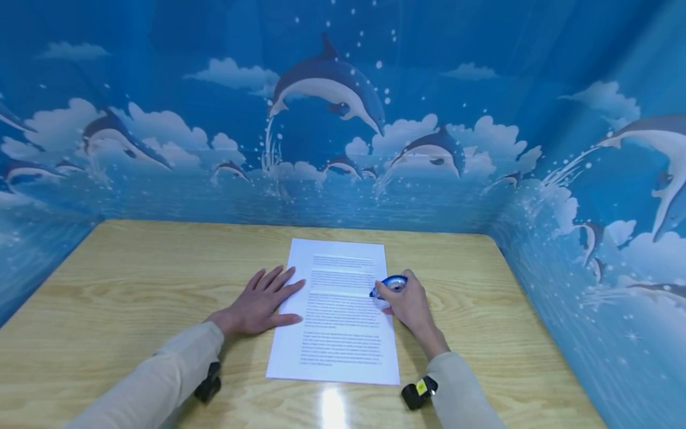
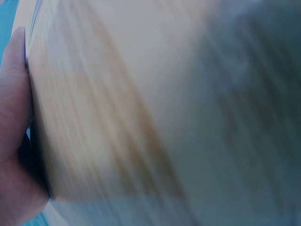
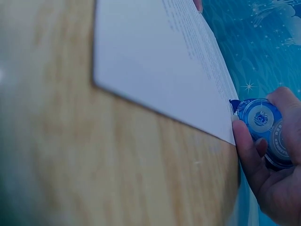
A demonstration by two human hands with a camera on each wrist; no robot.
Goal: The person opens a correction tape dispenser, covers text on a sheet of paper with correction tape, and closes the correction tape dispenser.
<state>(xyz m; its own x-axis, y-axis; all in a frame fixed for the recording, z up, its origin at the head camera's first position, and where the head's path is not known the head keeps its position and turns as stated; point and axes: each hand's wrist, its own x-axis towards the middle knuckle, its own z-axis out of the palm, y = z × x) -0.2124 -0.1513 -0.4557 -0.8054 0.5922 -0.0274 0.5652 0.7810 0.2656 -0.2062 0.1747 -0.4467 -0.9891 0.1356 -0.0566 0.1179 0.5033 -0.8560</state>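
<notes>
A white sheet of paper (image 1: 343, 372) with several blocks of printed text lies on the wooden table. My left hand (image 1: 262, 302) rests flat with spread fingers, its fingertips and thumb on the sheet's left edge. In the left wrist view only part of that hand (image 2: 16, 127) shows at the left. My right hand (image 1: 412, 304) grips a blue, clear-sided correction tape (image 1: 395, 284) at the sheet's right side, its tip against the paper near the ends of the text lines. Inside the correction tape (image 3: 260, 117) round reels show in the right wrist view. White strips cross some upper lines.
Light wood tabletop (image 1: 161, 262) surrounds the sheet. A blue curtain (image 1: 321, 196) printed with dolphins and clouds stands behind the table and along its sides. Black wrist cameras (image 1: 420, 393) sit at both sleeves.
</notes>
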